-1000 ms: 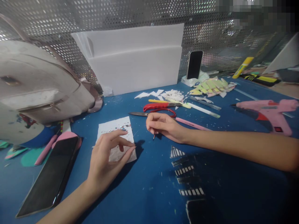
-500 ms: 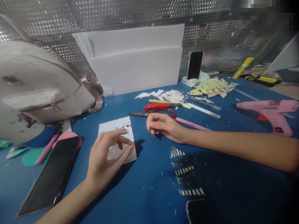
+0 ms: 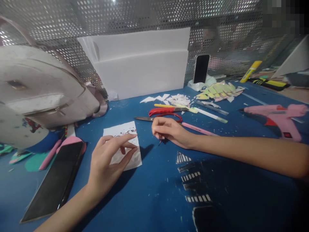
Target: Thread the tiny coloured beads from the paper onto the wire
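My left hand [image 3: 103, 162] hovers over a small white sheet of paper [image 3: 132, 159] strewn with tiny dark and coloured specks. Its thumb and middle finger meet in a pinch, the index finger reaching out above them; whatever lies between the tips is too small to make out. My right hand [image 3: 171, 131] is closed around a thin reddish stick with a dark tip [image 3: 160, 141], most of it hidden by the fingers. Just behind that hand lie red-handled scissors [image 3: 143, 119] and a pink pen [image 3: 199, 129].
Striped and dark cut pieces [image 3: 190, 176] line up below my right hand. A phone [image 3: 53, 183] and a backpack [image 3: 48, 80] are on the left. White scraps [image 3: 178, 99], an upright phone [image 3: 201, 68] and a pink glue gun [image 3: 277, 112] stand or lie farther right.
My left hand has shifted slightly left, its index finger reaching a little farther out. My right hand stays nearly in place, and the camera view has moved a little.
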### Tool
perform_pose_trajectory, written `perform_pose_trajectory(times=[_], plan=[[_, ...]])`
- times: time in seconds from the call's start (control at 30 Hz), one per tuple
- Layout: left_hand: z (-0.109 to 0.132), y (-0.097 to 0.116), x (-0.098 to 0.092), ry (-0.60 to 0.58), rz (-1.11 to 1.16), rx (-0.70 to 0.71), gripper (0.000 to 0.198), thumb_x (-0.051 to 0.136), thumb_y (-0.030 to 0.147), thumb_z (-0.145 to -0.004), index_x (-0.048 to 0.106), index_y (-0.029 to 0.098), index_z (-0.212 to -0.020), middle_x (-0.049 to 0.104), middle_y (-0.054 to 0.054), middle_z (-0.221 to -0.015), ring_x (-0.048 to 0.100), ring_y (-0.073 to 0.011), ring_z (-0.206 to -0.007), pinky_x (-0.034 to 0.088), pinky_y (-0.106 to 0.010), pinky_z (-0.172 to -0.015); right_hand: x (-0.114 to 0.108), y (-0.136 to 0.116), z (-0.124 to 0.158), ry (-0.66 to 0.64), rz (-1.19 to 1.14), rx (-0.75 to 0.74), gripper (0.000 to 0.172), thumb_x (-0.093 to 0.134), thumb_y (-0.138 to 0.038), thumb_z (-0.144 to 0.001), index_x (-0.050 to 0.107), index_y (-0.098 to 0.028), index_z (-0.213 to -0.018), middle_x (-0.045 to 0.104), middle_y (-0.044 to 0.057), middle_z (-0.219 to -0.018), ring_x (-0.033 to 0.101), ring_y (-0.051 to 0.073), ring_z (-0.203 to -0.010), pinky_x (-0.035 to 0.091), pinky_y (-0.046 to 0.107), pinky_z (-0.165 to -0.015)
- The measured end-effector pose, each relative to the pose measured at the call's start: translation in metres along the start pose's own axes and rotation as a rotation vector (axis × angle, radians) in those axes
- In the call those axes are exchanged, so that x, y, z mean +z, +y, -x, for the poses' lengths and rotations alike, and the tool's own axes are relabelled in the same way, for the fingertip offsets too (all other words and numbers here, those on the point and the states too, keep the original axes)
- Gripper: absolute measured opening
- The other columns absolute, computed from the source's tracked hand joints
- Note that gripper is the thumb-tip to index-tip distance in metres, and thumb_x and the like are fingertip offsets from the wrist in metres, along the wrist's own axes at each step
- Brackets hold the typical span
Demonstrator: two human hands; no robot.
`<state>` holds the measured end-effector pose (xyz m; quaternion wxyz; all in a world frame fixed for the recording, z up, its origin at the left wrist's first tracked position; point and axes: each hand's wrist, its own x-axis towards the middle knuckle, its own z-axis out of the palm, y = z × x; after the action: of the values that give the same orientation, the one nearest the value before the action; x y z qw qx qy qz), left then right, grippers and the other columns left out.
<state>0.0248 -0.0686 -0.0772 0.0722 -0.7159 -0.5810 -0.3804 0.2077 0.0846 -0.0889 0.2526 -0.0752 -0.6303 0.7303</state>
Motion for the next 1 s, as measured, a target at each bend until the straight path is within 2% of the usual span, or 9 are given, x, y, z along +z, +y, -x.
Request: perform_pose_trajectory(times=[0.1, 0.23, 0.47, 0.77, 1.0], plan=[[-0.0013, -0.0006, -0.0006, -0.025, -0.03, 0.063, 0.04, 0.066, 0.005, -0.081, 0.059, 0.027, -0.115, 0.074, 0.002, -0.083, 0.062, -0.0136, -0.065, 0.043, -0.036, -0.08, -0.0004, -0.0001, 0.0001, -0.002, 0.015, 0.002, 0.016, 0.06, -0.025, -0.087, 0.055, -0.014, -0.076, 0.052, -0.002, -0.068, 0.047, 0.008, -0.061, 0.031, 0.022, -0.054], [-0.0017, -0.0006, -0.001, -0.037, -0.024, 0.072, 0.038, 0.066, 0.005, -0.081, 0.061, 0.027, -0.111, 0.073, 0.003, -0.081, 0.061, -0.0133, -0.064, 0.043, -0.036, -0.081, -0.0012, 0.0008, 0.0002, -0.009, 0.029, 0.004, 0.017, 0.059, -0.026, -0.088, 0.055, -0.014, -0.077, 0.052, -0.001, -0.07, 0.048, 0.009, -0.063, 0.031, 0.022, -0.054], [-0.0023, 0.0009, 0.0, -0.042, -0.035, 0.024, 0.033, 0.066, 0.01, -0.082, 0.06, 0.027, -0.111, 0.074, 0.004, -0.082, 0.061, -0.0136, -0.063, 0.044, -0.035, -0.08, -0.002, 0.0032, 0.0005, -0.03, 0.078, -0.003, 0.018, 0.059, -0.028, -0.089, 0.056, -0.014, -0.079, 0.053, -0.001, -0.068, 0.048, 0.008, -0.061, 0.035, 0.021, -0.055], [-0.0011, 0.0021, 0.0035, -0.135, -0.025, -0.104, 0.033, 0.066, 0.016, -0.083, 0.052, 0.025, -0.112, 0.074, 0.004, -0.077, 0.064, -0.0186, -0.078, 0.043, -0.036, -0.082, -0.0005, 0.0007, 0.0006, -0.055, 0.183, -0.042, 0.022, 0.055, -0.029, -0.091, 0.055, -0.014, -0.075, 0.054, -0.002, -0.066, 0.049, 0.007, -0.058, 0.038, 0.02, -0.055], [0.0, 0.0032, 0.0054, -0.2, -0.001, -0.098, 0.037, 0.063, 0.015, -0.085, 0.049, 0.026, -0.116, 0.072, 0.005, -0.079, 0.063, -0.0149, -0.07, 0.043, -0.036, -0.085, 0.001, -0.0009, 0.0015, -0.089, 0.239, -0.037, 0.025, 0.059, -0.031, -0.089, 0.052, -0.015, -0.071, 0.05, -0.004, -0.061, 0.045, 0.006, -0.055, 0.038, 0.021, -0.055]])
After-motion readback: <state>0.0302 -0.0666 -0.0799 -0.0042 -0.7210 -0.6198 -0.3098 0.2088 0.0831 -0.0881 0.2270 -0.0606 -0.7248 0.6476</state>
